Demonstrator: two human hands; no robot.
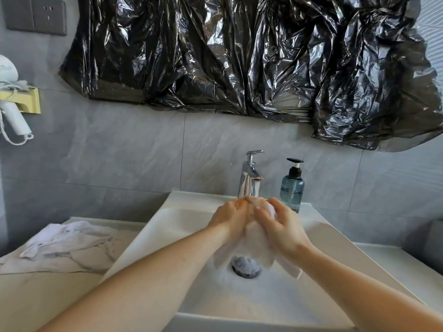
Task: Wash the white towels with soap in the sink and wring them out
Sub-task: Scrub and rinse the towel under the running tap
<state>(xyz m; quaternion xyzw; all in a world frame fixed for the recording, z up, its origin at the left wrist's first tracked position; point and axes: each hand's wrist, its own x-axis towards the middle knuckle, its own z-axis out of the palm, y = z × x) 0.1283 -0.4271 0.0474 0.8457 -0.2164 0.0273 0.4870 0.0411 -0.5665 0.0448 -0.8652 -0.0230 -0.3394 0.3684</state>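
My left hand (230, 218) and my right hand (281, 227) both grip one white towel (251, 245) over the white sink (167, 226), bunched together just below the chrome tap (250, 176). The towel's loose end hangs down between my wrists, above the drain (246, 267). An orange patch shows on the cloth at my left fingertips. A blue-grey soap pump bottle (292, 185) stands on the sink's back rim, right of the tap. Another white towel (64, 237) lies crumpled on the marble counter at the left.
Black plastic sheeting (239, 56) covers the wall above the sink. A white hair dryer (9, 97) hangs in a yellow holder at the far left, under a grey wall socket (36, 15). The marble counter (48, 283) runs left of the basin.
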